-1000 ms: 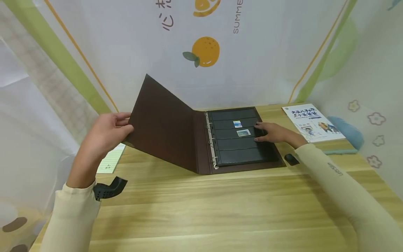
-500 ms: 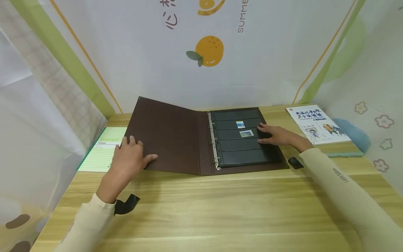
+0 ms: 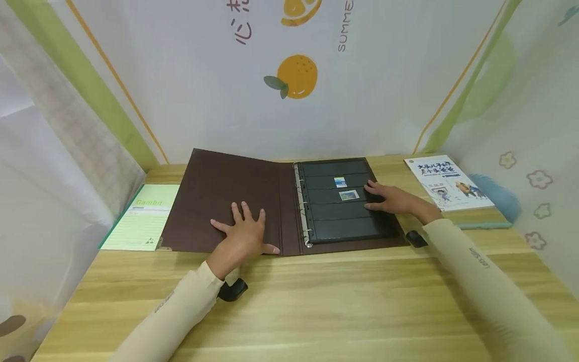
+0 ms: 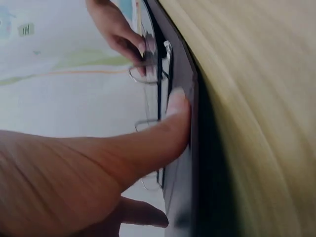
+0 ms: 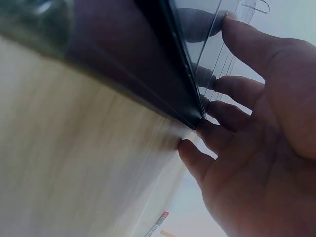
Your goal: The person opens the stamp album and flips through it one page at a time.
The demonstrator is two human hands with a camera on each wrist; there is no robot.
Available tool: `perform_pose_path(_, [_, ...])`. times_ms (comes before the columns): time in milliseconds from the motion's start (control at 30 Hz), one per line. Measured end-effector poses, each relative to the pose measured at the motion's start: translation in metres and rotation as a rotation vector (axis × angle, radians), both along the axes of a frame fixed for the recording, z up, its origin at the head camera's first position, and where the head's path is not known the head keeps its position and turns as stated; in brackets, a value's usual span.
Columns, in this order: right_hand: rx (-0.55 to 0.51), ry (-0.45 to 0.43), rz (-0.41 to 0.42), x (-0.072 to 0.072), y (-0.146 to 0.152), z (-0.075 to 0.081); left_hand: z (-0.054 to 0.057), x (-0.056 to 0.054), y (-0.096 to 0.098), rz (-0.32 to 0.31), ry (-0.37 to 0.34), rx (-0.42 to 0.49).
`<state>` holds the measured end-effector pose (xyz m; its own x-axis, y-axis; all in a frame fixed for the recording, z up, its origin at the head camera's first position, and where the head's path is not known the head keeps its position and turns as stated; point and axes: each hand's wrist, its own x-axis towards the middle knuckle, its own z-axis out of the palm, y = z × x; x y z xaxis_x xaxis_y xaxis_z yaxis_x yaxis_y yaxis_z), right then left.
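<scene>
A brown ring-binder stamp album (image 3: pixel 217 191) lies opened out on the wooden table, its left cover slightly raised at the far corner. Metal rings (image 3: pixel 303 206) hold black pocket pages (image 3: pixel 348 229) on the right side. Two small stamps, a blue-and-white one (image 3: pixel 340 182) and a wider one (image 3: pixel 349 195), sit in separate pocket rows. My left hand (image 3: pixel 242 236) spreads its fingers on the inside of the cover, thumb near the spine. With fingertips on the glossy top page near its right edge, my right hand (image 3: pixel 393 198) touches the pages; in the right wrist view its fingers (image 5: pixel 239 91) show reflections.
A green-edged notepad (image 3: pixel 147 216) lies left of the album, partly under its cover. To the right are a white picture-cover book (image 3: pixel 452 186) and a blue rounded thing (image 3: pixel 497 196). Behind the table hangs a printed curtain (image 3: pixel 208 100).
My left hand has let go of the cover's outer edge and moved right across its inside. The cover has swung down from upright to nearly flat. My right hand stays on the page.
</scene>
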<state>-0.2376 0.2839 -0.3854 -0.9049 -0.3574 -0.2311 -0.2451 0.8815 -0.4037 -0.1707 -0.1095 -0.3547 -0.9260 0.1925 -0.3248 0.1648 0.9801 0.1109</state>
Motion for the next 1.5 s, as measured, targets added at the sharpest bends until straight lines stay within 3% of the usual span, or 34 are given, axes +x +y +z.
perform_pose_path(200, [-0.021,-0.009,0.007,0.002,-0.002,-0.002,-0.008,-0.006,-0.004,0.029,-0.096,-0.018])
perform_pose_path(633, [-0.060,-0.049,-0.014,-0.001,0.004,0.007,-0.014,-0.013,-0.004,-0.022,-0.155,-0.016])
perform_pose_path(867, [-0.048,0.052,-0.074,-0.020,0.008,0.000,-0.017,-0.011,-0.008,-0.037,-0.174,-0.007])
perform_pose_path(967, [-0.034,0.119,-0.066,-0.030,0.009,-0.005,-0.018,-0.012,-0.010,-0.036,-0.177,-0.007])
perform_pose_path(1100, [-0.012,0.146,-0.073,-0.038,0.010,-0.008,-0.019,-0.013,-0.010,-0.046,-0.170,0.000])
perform_pose_path(1300, [-0.020,0.128,-0.098,-0.044,0.006,-0.005,-0.020,-0.015,-0.010,-0.039,-0.170,0.005])
perform_pose_path(1500, [-0.064,0.206,-0.090,-0.043,-0.001,-0.001,-0.020,-0.017,-0.011,-0.038,-0.171,-0.005])
